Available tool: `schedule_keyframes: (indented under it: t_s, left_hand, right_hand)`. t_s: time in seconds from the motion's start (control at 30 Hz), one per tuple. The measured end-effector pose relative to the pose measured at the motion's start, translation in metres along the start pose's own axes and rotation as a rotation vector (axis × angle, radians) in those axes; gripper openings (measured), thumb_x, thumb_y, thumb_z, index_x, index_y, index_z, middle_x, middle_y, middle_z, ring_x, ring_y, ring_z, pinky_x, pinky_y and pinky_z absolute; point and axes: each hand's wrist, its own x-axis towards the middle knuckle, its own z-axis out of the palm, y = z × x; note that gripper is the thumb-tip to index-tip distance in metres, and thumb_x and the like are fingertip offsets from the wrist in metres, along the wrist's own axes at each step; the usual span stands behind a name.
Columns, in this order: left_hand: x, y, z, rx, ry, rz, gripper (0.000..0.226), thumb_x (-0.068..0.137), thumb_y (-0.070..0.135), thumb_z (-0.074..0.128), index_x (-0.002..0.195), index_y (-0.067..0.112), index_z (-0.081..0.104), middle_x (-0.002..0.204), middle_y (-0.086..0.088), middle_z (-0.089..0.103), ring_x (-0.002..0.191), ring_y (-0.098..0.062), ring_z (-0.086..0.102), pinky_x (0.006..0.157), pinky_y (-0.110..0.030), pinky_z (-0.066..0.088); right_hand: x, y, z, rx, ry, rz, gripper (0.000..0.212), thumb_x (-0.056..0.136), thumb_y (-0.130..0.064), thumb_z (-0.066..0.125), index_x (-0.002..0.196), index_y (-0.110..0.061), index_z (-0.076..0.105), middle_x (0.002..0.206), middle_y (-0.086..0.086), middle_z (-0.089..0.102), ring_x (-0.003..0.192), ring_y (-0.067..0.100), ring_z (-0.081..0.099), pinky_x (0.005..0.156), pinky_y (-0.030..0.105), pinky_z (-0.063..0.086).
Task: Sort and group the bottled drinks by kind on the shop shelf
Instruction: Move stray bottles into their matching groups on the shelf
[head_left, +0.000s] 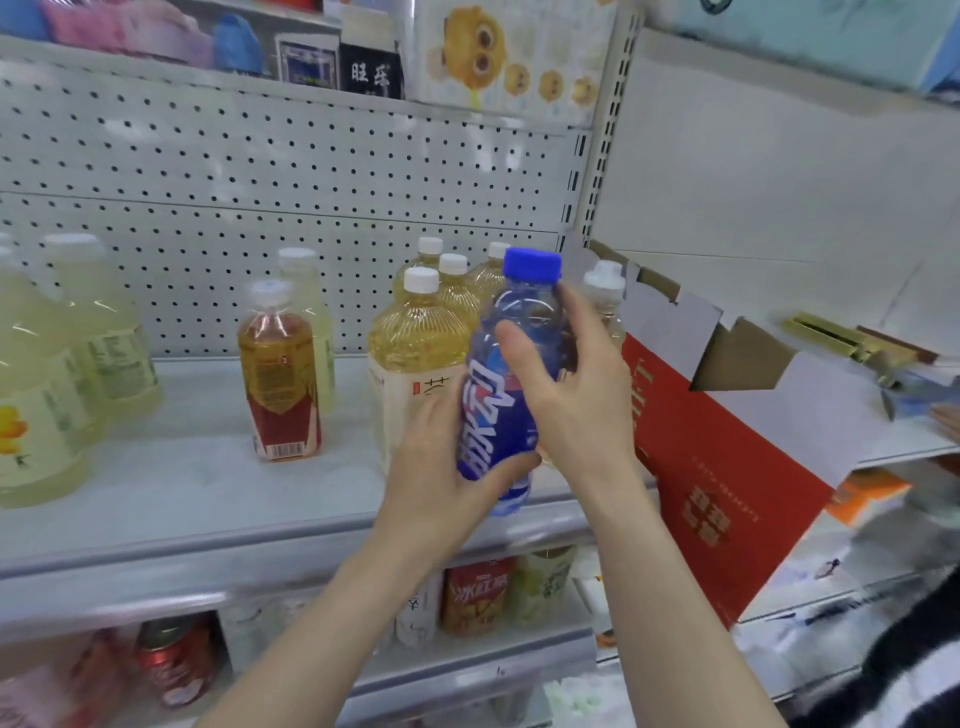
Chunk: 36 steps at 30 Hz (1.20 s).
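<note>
Pegboard backs the shop shelf (182, 483), where golden bottles (415, 338) already cluster. Just before them, left hand (441, 467) and right hand (576, 395) wrap their fingers round a tilted blue bottle (485, 410). Left of them an amber bottle (280, 374) stands alone, so sorting looks partly done.

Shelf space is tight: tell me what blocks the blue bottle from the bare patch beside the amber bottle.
Nothing visible does. The left hand and right hand hold the blue bottle before the golden bottles; the bare shelf between those and the amber bottle lies open.
</note>
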Motion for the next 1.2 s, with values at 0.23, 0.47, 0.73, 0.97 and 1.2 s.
schedule_keyframes:
  t_s: [0.23,0.47,0.73,0.97,1.2]
  left_hand:
    - [-0.020,-0.015,-0.005,-0.188,0.074,-0.144,0.073,0.064,0.054,0.078,0.130,0.045,0.046,0.110,0.035,0.065,0.100,0.010,0.064,0.077,-0.005,0.048]
    - [-0.041,-0.035,-0.036,-0.391,0.160,-0.249,0.075,0.064,0.055,0.077,0.132,0.037,0.051,0.118,0.013,0.071,0.108,-0.009,0.069,0.083,-0.026,0.058]
    - [-0.074,-0.045,-0.077,-0.576,0.360,-0.324,0.052,0.072,0.044,0.077,0.119,0.028,0.063,0.109,0.002,0.076,0.097,-0.015,0.073,0.074,-0.024,0.057]
    - [-0.122,-0.050,-0.143,-0.698,0.496,-0.390,0.043,0.071,0.036,0.079,0.112,0.026,0.070,0.101,-0.004,0.077,0.086,-0.020,0.075,0.068,-0.036,0.060]
    - [-0.205,-0.050,-0.238,-0.636,0.637,-0.434,0.043,0.080,0.030,0.067,0.121,0.015,0.063,0.095,-0.003,0.078,0.080,-0.018,0.075,0.063,-0.030,0.059]
  right_hand:
    - [0.001,0.037,-0.005,0.049,0.193,0.034,0.041,0.099,-0.049,0.059,0.131,-0.023,0.057,0.117,-0.011,0.063,0.107,0.000,0.060,0.088,0.018,0.049]
    - [0.025,0.105,-0.014,-0.097,0.038,0.294,0.075,0.090,-0.043,0.075,0.150,-0.021,0.037,0.137,-0.007,0.057,0.127,0.015,0.056,0.104,0.034,0.044]
    - [0.014,0.076,-0.007,-0.053,0.084,0.175,0.057,0.087,-0.056,0.069,0.133,-0.031,0.046,0.107,-0.027,0.061,0.095,-0.013,0.060,0.088,0.023,0.043]
    - [-0.061,0.003,0.038,0.277,-0.256,0.219,0.049,0.078,-0.058,0.072,0.121,-0.037,0.060,0.112,-0.013,0.072,0.106,0.010,0.070,0.097,0.050,0.056]
    - [-0.147,-0.063,0.144,0.509,-0.554,0.342,0.043,0.080,-0.053,0.076,0.117,-0.037,0.064,0.108,0.000,0.074,0.100,0.025,0.073,0.090,0.058,0.059]
